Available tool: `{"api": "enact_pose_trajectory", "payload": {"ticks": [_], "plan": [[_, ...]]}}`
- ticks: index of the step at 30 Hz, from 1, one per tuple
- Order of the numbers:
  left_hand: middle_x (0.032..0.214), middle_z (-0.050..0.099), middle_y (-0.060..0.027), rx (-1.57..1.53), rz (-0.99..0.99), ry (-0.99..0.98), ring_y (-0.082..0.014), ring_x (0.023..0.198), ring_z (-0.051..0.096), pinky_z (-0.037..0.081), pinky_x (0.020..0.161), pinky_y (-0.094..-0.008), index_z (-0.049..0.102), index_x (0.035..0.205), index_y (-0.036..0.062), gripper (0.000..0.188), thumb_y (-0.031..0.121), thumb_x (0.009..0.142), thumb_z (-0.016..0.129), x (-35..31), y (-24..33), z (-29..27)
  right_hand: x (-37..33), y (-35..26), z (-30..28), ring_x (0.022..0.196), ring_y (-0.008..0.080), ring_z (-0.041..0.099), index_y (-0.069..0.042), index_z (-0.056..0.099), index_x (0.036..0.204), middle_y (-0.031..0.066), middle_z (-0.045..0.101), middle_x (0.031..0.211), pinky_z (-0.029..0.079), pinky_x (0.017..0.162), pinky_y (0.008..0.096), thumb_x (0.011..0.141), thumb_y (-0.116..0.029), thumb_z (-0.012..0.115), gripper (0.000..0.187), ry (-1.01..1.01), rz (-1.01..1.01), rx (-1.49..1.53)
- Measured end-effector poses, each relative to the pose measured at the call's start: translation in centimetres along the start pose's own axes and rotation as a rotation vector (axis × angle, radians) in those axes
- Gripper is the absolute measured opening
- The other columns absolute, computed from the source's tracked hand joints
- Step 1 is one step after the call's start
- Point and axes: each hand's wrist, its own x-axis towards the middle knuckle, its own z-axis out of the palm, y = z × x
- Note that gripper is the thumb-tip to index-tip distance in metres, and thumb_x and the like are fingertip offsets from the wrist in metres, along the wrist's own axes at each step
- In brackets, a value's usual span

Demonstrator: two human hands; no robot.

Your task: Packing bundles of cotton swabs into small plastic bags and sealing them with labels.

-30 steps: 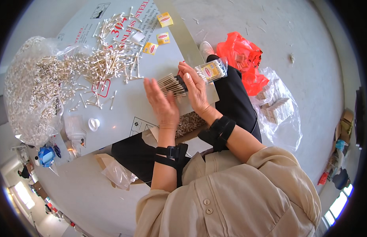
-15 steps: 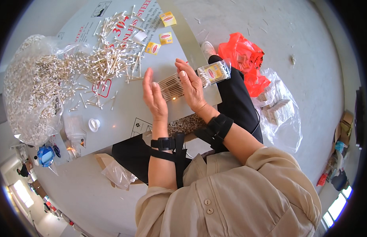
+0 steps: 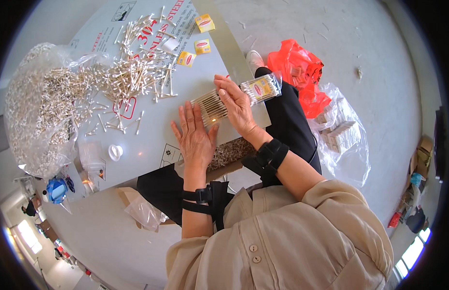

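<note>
The swab pack (image 3: pixel 261 89), clear with 1 yellow label, lies in the head view across the right edge of the 1 grey table (image 3: pixel 152 130), its right end reaching out over the person's dark-trousered leg (image 3: pixel 292 121). To its left runs 1 flat row of swab sticks (image 3: pixel 208 107); the right hand (image 3: pixel 238 107) covers the join, so whether this is 1 pack or 2 cannot be told. That right hand lies over the middle, fingers together and bent; whether it grips or only presses cannot be told. The left hand (image 3: pixel 193 137) is palm down with fingers spread, holding nothing, at the row's left end. Beyond the hands are 3 small yellow cards (image 3: pixel 202 47), with 1 small white piece (image 3: pixel 170 46) near them. Left of these spreads 1 loose heap of swabs (image 3: pixel 130 75), too many to count, touching 1 large clear bag (image 3: pixel 28 111) full of more. Nearer the person stands 1 round white lid (image 3: pixel 115 152). On the floor at right are 1 red bag (image 3: pixel 294 65) and, just beside it, 1 clear bag (image 3: pixel 352 154) holding white bundles.
</note>
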Motion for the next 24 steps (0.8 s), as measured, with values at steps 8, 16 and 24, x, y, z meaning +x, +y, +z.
{"api": "enact_pose_trajectory", "payload": {"ticks": [8, 16, 24], "plan": [[0.159, 0.017, -0.0208, -1.121, -0.054, 0.505, -0.0313, 0.148, 0.016, 0.014, 0.119, -0.0452, 0.019, 0.152, -0.0021, 0.067, 0.040, 0.103, 0.040, 2.3, -0.1, 0.8, 0.0, 0.4, 0.4, 0.134, 0.0265, 0.043, 0.003, 0.054, 0.129, 0.0160, 0.050, 0.141, 0.032, 0.111, 0.0347, 0.103, -0.020, 0.048, 0.035, 0.055, -0.091, 0.005], [0.154, 0.028, -0.0187, -1.494, 0.006, 0.497, -0.0300, 0.144, 0.026, 0.018, 0.118, -0.0449, 0.024, 0.149, -0.0040, 0.065, 0.039, 0.103, 0.041, 5.9, 1.1, 2.0, -0.3, 0.9, 1.3, 0.135, 0.0277, 0.041, 0.002, 0.053, 0.131, 0.0164, 0.049, 0.142, 0.029, 0.113, 0.0356, 0.104, -0.020, 0.046, 0.036, 0.075, -0.075, 0.037], [0.156, 0.027, -0.0180, -1.502, -0.047, 0.487, -0.0297, 0.145, 0.025, 0.020, 0.118, -0.0463, 0.028, 0.148, -0.0031, 0.066, 0.035, 0.100, 0.050, 4.5, -0.7, 1.1, -0.7, 0.9, 0.7, 0.133, 0.0239, 0.044, 0.003, 0.055, 0.129, 0.0149, 0.052, 0.139, 0.033, 0.110, 0.0333, 0.103, -0.018, 0.048, 0.034, 0.159, -0.044, 0.115]]}}
